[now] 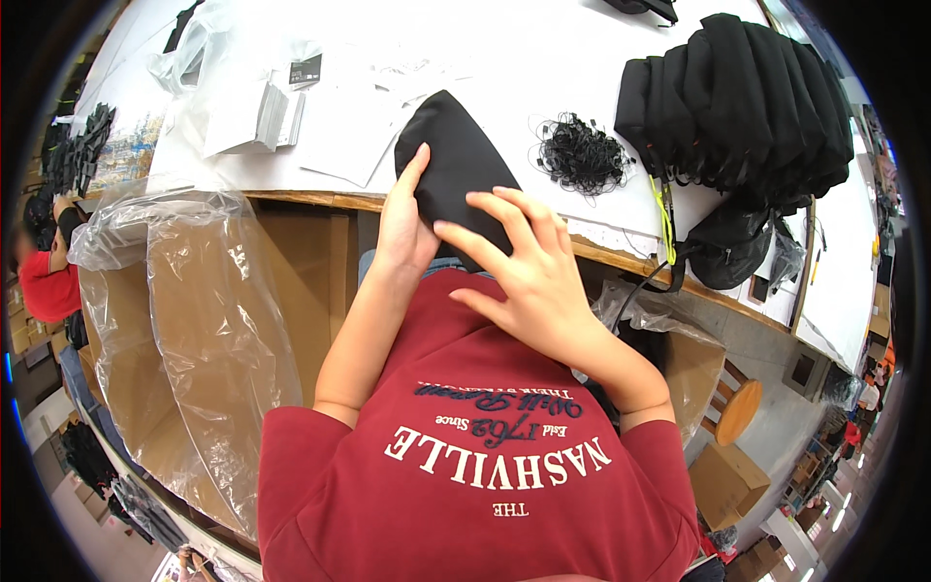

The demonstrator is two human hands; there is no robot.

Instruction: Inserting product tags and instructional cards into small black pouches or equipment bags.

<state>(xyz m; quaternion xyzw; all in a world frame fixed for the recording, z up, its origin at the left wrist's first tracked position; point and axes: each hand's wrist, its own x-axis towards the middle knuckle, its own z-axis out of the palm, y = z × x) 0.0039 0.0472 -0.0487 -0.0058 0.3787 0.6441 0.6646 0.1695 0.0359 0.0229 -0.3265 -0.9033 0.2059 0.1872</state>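
A black fabric pouch [456, 160], tapered toward its far end, is tilted up at the table's near edge. My left hand [407, 218] grips it along its left side, with the thumb lying on the front face and the other fingers hidden behind. Over the pouch's lower right part, my right hand [529, 257] is open with its fingers spread, the fingertips at or just above the fabric. I cannot tell whether they press on it.
On the white table [543, 68] lie a tangle of black cords [582, 153], a pile of black pouches [737, 102] and a stack of white cards [262, 121]. A cardboard box [126, 359] lined with clear plastic stands at left. Another person's red sleeve [50, 286] shows far left.
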